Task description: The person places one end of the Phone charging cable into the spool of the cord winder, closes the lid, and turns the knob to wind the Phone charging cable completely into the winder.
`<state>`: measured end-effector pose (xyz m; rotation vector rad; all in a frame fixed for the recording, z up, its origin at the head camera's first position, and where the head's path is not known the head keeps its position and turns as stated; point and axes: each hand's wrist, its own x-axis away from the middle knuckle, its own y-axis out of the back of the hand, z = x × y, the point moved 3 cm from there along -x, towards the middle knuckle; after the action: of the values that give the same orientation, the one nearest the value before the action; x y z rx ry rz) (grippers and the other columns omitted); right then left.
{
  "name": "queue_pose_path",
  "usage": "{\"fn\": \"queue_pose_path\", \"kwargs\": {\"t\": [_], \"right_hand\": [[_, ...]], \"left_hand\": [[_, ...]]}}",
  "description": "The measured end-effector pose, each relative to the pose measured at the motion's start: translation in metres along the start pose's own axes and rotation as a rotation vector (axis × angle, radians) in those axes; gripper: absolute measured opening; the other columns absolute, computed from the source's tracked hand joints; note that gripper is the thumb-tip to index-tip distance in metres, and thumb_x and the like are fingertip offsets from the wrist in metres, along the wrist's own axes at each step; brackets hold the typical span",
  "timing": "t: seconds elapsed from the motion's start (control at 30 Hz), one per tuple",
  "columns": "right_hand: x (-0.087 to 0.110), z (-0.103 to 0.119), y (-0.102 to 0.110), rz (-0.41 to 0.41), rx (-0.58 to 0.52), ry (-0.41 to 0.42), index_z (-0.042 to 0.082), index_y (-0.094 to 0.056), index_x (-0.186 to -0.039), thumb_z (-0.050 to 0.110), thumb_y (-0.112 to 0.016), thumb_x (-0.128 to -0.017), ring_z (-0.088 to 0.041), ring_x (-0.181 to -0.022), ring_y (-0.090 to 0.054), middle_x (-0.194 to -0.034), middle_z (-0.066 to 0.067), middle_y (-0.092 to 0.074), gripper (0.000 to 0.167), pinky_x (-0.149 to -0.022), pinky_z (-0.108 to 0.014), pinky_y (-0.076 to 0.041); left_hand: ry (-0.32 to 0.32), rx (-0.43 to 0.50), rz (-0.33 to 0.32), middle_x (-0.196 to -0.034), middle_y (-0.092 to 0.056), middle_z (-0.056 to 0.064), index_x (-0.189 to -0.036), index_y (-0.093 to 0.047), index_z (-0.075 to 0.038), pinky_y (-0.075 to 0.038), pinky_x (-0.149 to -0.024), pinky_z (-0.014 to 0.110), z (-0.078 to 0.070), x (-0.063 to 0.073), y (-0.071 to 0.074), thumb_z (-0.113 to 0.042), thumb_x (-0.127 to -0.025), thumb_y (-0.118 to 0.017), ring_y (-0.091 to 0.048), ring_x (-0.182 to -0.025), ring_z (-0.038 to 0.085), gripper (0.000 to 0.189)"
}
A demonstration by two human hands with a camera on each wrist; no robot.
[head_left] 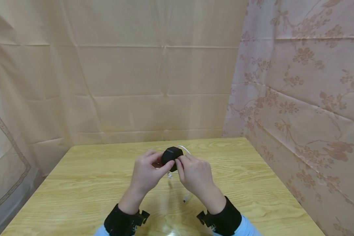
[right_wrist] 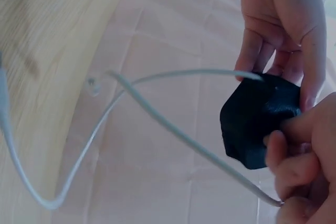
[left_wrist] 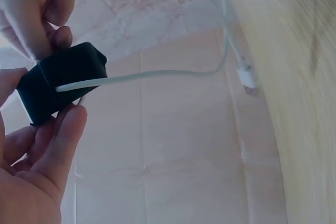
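Black faceted block (head_left: 171, 154), held above the bench (head_left: 76, 183) between two hands: the left hand (head_left: 146, 169) grips it between thumb and bent fingers; the right hand (head_left: 196, 172), fingers curled round the white cable (left_wrist: 157, 72) leading from the block, touches its right side

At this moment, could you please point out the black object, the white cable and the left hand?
Black object (head_left: 172, 154): head view, on the face turned towards the camera.
White cable (left_wrist: 157, 72): left wrist view, on a bare stretch of cord.
Left hand (head_left: 145, 170): head view, on its back.
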<state>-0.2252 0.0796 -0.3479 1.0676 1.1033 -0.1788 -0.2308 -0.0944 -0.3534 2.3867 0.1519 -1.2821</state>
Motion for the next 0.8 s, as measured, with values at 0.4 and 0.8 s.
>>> {"fn": "queue_pose_path", "kwargs": {"t": [0.4,0.8], "right_hand": [[-0.002,-0.007,-0.011,0.229,-0.830,-0.569,0.000,-0.063,-0.082,0.012,-0.047,-0.108,-0.018,-0.043,-0.059,-0.061,-0.003,-0.061,0.033,-0.038,-0.026,-0.044],[0.000,-0.019,-0.017,0.274,-1.024,-0.699,-0.002,-0.067,-0.086,0.017,-0.051,-0.106,-0.017,-0.044,-0.059,-0.063,-0.008,-0.063,0.032,-0.044,-0.028,-0.052]], "left_hand": [[-0.329,-0.235,-0.103,-0.090,-0.064,0.004,-0.102,-0.077,-0.004,-0.055,-0.054,0.028,-0.008,0.002,-0.006,-0.023,-0.084,-0.085,-0.066,-0.068,0.018,0.027],[-0.306,-0.248,-0.097,-0.093,-0.066,0.009,-0.105,-0.075,0.001,-0.058,-0.058,0.033,-0.004,0.002,-0.007,-0.025,-0.089,-0.081,-0.069,-0.074,0.021,0.032]]}}
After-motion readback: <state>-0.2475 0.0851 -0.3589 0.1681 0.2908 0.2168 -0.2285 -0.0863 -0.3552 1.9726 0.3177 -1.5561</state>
